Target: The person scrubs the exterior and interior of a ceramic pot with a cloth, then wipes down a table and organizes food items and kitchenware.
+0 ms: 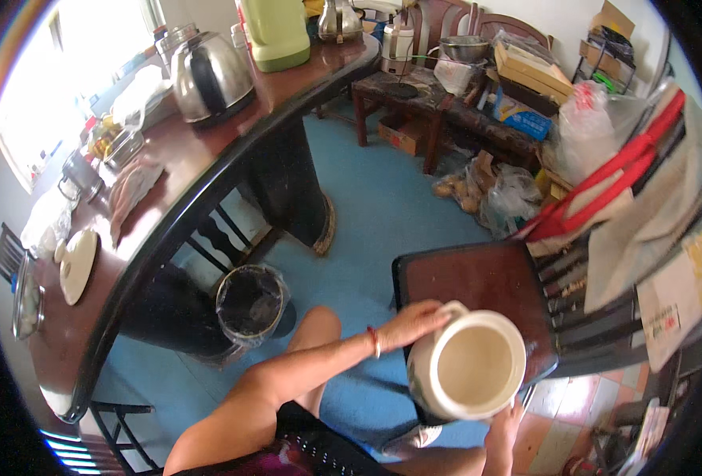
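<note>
A cream ceramic pot [423, 373] is held over the front of the dark red chair seat [470, 278]. Its round mouth is tilted up toward me, and the inside looks bare. My left hand [421, 320] grips the pot's upper left side by a small handle, a red and a pale bracelet on that wrist. Down at the lower right rim, my right hand [503, 428] holds the pot; its fingers are partly hidden behind it. A matching cream lid [78, 266] with a knob lies on the curved brown table at the left.
On the curved table [180, 163] stand a steel kettle [212, 78] and a green jug [276, 36]. Below is a lined trash bin [249, 305]. Cloths and a red strap [605, 178] hang on the chair back. Bags and boxes crowd a bench at the far right.
</note>
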Action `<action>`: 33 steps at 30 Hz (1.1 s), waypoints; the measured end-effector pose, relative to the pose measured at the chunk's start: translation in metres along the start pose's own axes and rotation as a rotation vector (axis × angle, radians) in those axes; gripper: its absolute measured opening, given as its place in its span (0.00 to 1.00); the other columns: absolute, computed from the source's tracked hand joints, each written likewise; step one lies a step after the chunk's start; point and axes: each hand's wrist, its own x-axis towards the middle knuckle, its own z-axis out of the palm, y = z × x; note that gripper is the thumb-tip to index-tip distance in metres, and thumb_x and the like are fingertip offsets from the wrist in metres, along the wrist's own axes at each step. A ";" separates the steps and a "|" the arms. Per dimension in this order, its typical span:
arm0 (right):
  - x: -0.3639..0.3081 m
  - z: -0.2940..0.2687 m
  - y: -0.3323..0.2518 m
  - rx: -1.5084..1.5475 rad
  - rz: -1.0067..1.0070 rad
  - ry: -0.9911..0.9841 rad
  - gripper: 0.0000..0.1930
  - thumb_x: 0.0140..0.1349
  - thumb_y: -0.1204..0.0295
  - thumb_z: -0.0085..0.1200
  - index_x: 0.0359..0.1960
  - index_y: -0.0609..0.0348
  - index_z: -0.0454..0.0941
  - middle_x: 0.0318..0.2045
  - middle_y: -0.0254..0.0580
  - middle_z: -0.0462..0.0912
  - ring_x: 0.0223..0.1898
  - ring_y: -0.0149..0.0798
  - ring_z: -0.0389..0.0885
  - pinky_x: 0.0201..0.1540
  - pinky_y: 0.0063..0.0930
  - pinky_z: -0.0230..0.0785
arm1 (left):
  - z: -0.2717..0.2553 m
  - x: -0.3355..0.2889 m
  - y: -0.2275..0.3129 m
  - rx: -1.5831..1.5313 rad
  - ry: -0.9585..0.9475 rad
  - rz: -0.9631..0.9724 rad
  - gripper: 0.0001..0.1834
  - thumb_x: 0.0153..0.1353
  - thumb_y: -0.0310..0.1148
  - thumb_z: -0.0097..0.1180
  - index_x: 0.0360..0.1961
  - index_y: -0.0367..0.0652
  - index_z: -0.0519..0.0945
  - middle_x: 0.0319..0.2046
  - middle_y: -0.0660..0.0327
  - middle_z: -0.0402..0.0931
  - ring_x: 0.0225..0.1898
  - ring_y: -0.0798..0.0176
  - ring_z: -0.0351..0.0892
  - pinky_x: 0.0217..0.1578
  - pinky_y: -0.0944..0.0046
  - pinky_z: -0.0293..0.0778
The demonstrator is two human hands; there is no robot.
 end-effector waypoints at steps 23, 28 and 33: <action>-0.013 0.015 -0.101 -0.023 0.808 -0.320 0.22 0.59 0.61 0.51 0.55 0.50 0.70 0.53 0.43 0.73 0.50 0.47 0.73 0.42 0.56 0.71 | 0.009 0.021 0.063 0.633 -0.026 -0.523 0.17 0.55 0.38 0.48 0.35 0.34 0.78 0.32 0.43 0.78 0.35 0.43 0.79 0.37 0.49 0.74; -0.035 0.042 -0.201 -0.481 0.414 -0.612 0.22 0.57 0.65 0.53 0.53 0.58 0.70 0.47 0.45 0.76 0.47 0.45 0.76 0.43 0.48 0.71 | -0.004 -0.043 0.083 -0.033 0.174 -0.928 0.15 0.60 0.39 0.50 0.39 0.40 0.81 0.36 0.53 0.81 0.36 0.55 0.82 0.35 0.54 0.78; -0.051 0.081 -0.306 -0.913 0.049 -0.754 0.23 0.54 0.69 0.55 0.52 0.65 0.70 0.41 0.48 0.80 0.43 0.42 0.79 0.44 0.40 0.72 | -0.014 -0.116 0.169 -0.576 0.207 -1.027 0.16 0.63 0.38 0.45 0.42 0.38 0.77 0.36 0.54 0.81 0.35 0.57 0.83 0.35 0.53 0.80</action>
